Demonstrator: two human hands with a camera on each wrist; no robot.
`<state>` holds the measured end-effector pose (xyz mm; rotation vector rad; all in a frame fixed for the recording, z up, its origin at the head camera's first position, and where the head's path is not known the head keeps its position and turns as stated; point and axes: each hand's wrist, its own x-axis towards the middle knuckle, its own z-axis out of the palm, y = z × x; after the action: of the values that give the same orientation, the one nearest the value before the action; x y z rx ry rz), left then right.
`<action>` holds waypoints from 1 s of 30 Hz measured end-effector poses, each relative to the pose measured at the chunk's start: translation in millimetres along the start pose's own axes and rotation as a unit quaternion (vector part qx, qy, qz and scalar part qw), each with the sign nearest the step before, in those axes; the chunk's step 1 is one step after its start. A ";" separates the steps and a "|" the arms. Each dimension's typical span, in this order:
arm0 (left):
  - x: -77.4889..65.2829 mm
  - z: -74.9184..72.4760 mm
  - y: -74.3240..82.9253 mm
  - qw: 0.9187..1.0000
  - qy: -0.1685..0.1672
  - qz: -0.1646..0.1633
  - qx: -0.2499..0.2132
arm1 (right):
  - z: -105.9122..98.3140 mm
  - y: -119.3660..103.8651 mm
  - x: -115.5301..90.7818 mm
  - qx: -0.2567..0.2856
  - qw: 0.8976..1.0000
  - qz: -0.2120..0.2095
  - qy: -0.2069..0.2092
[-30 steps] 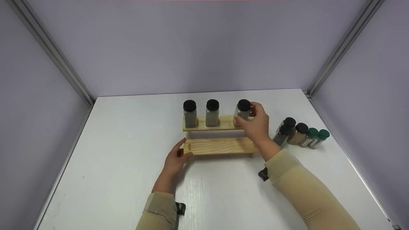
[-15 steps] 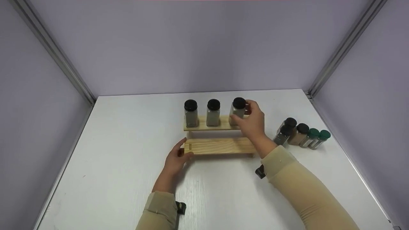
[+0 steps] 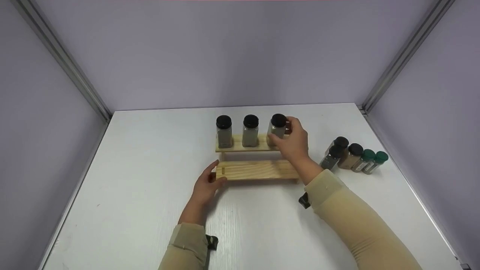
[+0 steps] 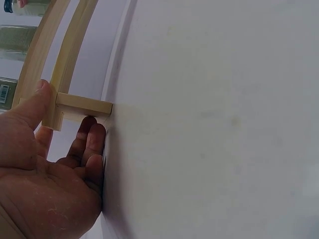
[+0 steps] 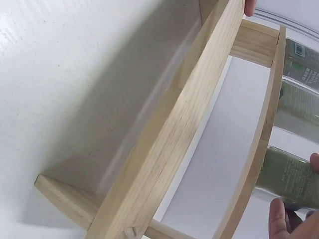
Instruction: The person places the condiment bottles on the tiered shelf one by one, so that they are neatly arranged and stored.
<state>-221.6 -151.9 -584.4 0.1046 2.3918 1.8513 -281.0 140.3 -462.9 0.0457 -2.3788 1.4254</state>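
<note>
A two-tier wooden spice rack [image 3: 258,170] stands on the white table. My left hand [image 3: 204,188] grips the left end of its lower shelf, thumb on the front edge, as the left wrist view also shows. On the upper shelf my right hand [image 3: 295,145] holds a black-capped spice jar [image 3: 277,129] upright, thumb in front and fingers around its right side. In the right wrist view this jar [image 5: 286,179] has its base right at the shelf. Two more black-capped jars stand to its left: a middle jar [image 3: 250,133] and a left-end jar [image 3: 224,134].
To the right of the rack several more jars stand close together on the table [image 3: 131,168]: black-capped ones, among them a brown-filled jar [image 3: 350,157], and two with green caps, one a green-capped jar [image 3: 376,163]. Pale panels [image 3: 240,56] enclose the table at the back and sides.
My right hand has slid the held jar leftward along the upper shelf, closer to the middle jar. The left hand keeps its grip on the rack.
</note>
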 end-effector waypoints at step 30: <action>1.3 -3.9 -5.0 1.000 0.001 0.000 -0.015 | -80.1 29.9 -7.9 -0.057 0.997 0.034 0.033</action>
<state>-223.3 -156.7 -588.4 0.0994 2.3648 1.8857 -256.5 222.3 -456.9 -0.1121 -2.4231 1.2975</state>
